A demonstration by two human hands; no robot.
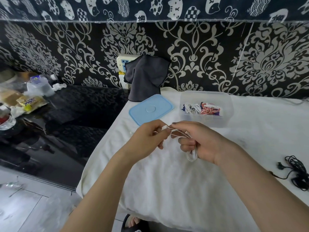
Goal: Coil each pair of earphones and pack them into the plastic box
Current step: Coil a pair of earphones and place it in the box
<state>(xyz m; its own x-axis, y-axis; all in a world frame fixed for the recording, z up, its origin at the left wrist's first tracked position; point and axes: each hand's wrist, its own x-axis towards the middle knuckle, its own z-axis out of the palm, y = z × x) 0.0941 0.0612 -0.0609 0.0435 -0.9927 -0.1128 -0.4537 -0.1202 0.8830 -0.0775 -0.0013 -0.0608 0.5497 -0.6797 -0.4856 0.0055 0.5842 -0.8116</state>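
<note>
White cord is what I have in play from the head view: a pair of white earphones (182, 139) stretched between both hands above the white towel (167, 181) that covers the worktop.

Progress first. The plastic box (206, 108) stands open at the far side of the towel, and I can see several coiled pairs already lying in it, white ones and red-and-white ones among them, with something dark blue at the ends. Its blue lid (151, 109) lies flat just to the left of it, off the box. So I judge a good share of the packing done. The white pair is mid-coil and not yet in the box, and a pair of black earphones (297, 171) lies loose and tangled on the towel at the right edge, well apart from the box, untouched. At least those two remain, as far as I can tell.

Now the hands. My left hand (148, 136) has its fingers curled and pinches one end of the white cord, a small white piece showing at the fingertips. My right hand (199, 141) is curled too, with loops of the same cord gathered round its fingers and a bundle of loops hanging below them. Neither hand touches the box or the lid.
</note>
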